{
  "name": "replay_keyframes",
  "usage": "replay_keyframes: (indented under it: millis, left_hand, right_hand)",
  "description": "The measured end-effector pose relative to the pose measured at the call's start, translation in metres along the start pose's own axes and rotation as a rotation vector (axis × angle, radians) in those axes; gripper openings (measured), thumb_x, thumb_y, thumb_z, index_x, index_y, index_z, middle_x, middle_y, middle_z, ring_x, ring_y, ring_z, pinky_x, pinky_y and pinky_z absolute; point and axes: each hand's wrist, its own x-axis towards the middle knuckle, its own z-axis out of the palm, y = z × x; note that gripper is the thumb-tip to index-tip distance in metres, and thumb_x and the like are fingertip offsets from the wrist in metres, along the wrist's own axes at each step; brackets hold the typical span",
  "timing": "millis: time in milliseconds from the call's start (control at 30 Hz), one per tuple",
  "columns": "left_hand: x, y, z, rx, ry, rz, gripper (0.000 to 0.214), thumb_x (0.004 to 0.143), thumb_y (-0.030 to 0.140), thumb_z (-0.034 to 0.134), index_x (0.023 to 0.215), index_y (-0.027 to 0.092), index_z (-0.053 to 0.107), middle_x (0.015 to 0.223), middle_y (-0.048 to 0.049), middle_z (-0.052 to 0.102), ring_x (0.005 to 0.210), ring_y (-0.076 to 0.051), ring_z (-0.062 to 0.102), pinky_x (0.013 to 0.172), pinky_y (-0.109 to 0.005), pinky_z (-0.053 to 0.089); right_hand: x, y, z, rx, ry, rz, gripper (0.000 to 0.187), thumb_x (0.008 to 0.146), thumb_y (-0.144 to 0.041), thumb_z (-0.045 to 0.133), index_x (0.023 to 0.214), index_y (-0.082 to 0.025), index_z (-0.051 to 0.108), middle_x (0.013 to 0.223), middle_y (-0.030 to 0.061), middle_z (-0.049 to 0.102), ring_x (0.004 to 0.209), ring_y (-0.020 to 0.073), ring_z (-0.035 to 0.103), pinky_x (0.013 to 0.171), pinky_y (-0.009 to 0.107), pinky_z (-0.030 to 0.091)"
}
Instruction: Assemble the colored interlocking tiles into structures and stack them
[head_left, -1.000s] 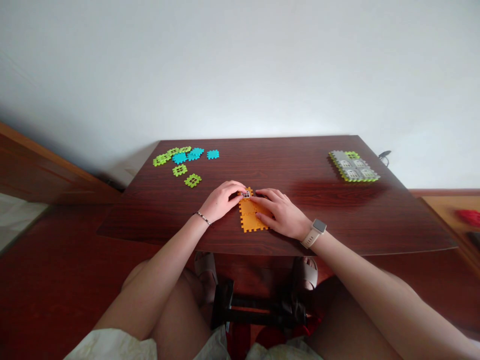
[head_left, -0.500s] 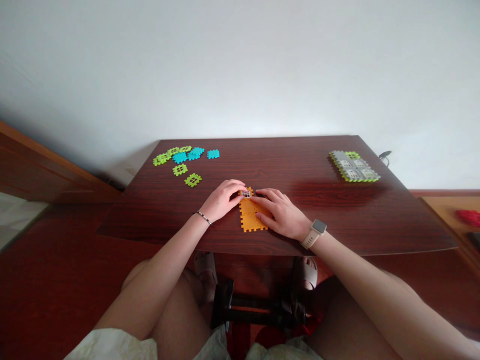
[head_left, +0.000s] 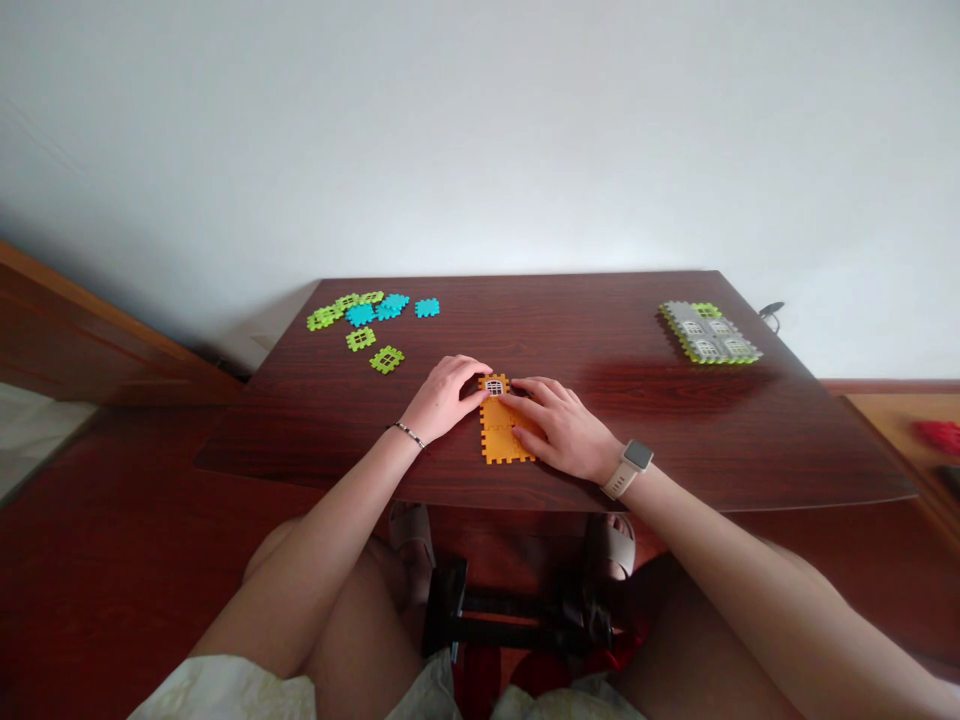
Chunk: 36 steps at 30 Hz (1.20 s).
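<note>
Orange plastic tile panel (head_left: 501, 443) held under both hands, mid-frame, near the near edge of the dark wood table (head_left: 660, 440).

My left hand (head_left: 444, 398) curves at the panel's top corner beside a white window piece (head_left: 493, 387); whether it pinches, I cannot tell. My right hand (head_left: 559, 430) lies across the panel, apparently steadying it. Green and blue tiles (head_left: 360, 315) lie upper left; a grey-and-green panel (head_left: 709, 333) lies upper right.

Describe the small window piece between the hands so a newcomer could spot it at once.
On the dark wood table, find the orange notched panel between the person's left hand and right hand. At its far end sits the white window piece, with dark panes, unlike the plain loose green tiles and blue tiles.
</note>
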Motion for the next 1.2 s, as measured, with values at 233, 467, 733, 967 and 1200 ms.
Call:
replay_keyframes:
  millis: [233,467,733,967,1200]
  left_hand:
    - [0.001,-0.003,0.001,0.023,-0.026,-0.004,0.029,0.098,0.017,0.072,0.127,0.024,0.069,0.124,-0.0091,0.073,0.12,-0.029,0.066,0.109,-0.05,0.054]
    - [0.0,0.0,0.002,0.038,-0.036,-0.017,0.026,0.101,0.019,0.069,0.126,0.024,0.069,0.127,-0.0098,0.071,0.122,-0.029,0.064,0.111,-0.051,0.053]
    - [0.001,0.001,-0.002,0.015,-0.086,-0.05,0.024,0.1,0.027,0.071,0.125,0.026,0.07,0.13,-0.0086,0.07,0.125,-0.03,0.063,0.115,-0.052,0.051]
    - [0.001,-0.007,0.002,-0.002,-0.084,-0.047,0.026,0.099,0.027,0.075,0.124,0.024,0.07,0.13,-0.0091,0.07,0.125,-0.03,0.063,0.114,-0.051,0.05]
    - [0.003,-0.009,0.004,0.008,-0.093,-0.064,0.025,0.099,0.03,0.075,0.123,0.026,0.069,0.13,-0.0089,0.069,0.126,-0.03,0.063,0.114,-0.052,0.05]
  right_hand:
    - [0.003,-0.006,-0.002,-0.04,0.003,0.012,0.048,0.109,-0.037,0.055,0.156,-0.025,0.061,0.162,0.0169,0.055,0.148,0.039,0.049,0.119,0.063,0.048]
    - [0.004,-0.008,-0.002,-0.061,0.009,0.017,0.047,0.109,-0.035,0.057,0.154,-0.024,0.061,0.161,0.0169,0.057,0.147,0.0381,0.05,0.119,0.062,0.048]
    - [0.002,-0.007,-0.001,-0.042,0.016,0.029,0.052,0.109,-0.037,0.056,0.158,-0.019,0.055,0.163,0.0173,0.055,0.149,0.0378,0.049,0.121,0.061,0.047]
    - [0.003,-0.008,-0.001,-0.041,0.017,0.025,0.051,0.109,-0.037,0.055,0.156,-0.018,0.056,0.163,0.0187,0.056,0.149,0.0378,0.049,0.121,0.061,0.047]
    - [0.003,-0.008,-0.001,-0.038,0.026,0.029,0.053,0.108,-0.037,0.056,0.158,-0.02,0.056,0.163,0.0174,0.056,0.149,0.038,0.049,0.12,0.061,0.047]
